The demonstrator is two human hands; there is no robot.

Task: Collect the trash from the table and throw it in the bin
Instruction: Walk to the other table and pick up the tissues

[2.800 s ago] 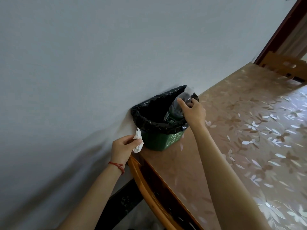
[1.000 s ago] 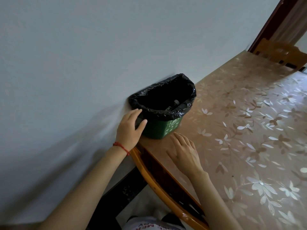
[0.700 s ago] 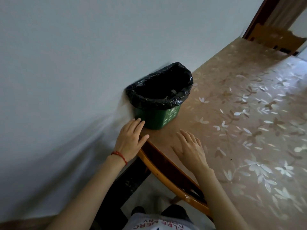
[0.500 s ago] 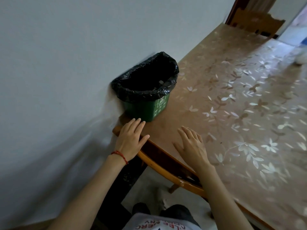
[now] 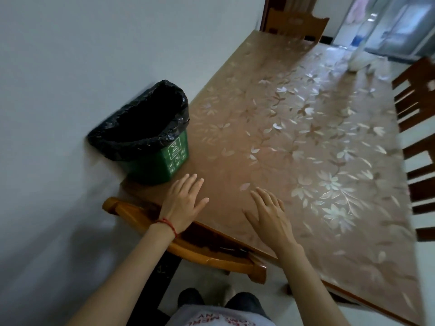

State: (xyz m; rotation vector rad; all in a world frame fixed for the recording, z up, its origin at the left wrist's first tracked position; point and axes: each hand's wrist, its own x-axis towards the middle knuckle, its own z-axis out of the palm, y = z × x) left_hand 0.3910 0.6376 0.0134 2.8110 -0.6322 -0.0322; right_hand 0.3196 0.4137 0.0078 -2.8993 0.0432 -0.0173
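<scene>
A small green bin [image 5: 164,161] lined with a black bag [image 5: 138,128] stands on the table's near left corner, against the wall; its inside is too dark to see. My left hand [image 5: 183,203], with a red string on the wrist, lies flat and empty just in front of the bin. My right hand [image 5: 268,215] hovers flat and empty over the table near its front edge. Some white crumpled items [image 5: 360,62] lie at the table's far right end, blurred.
The table [image 5: 294,142] has a brown floral cover and runs along a white wall [image 5: 82,55]. A wooden chair back [image 5: 188,245] sits under my hands at the near end. Other chairs stand at the far end [image 5: 296,22] and right side [image 5: 419,128].
Earlier my right hand put a clear plastic item into the bin while my left held a tissue. Both hands are now empty and drawn back to the table edge. The view has swung right.
</scene>
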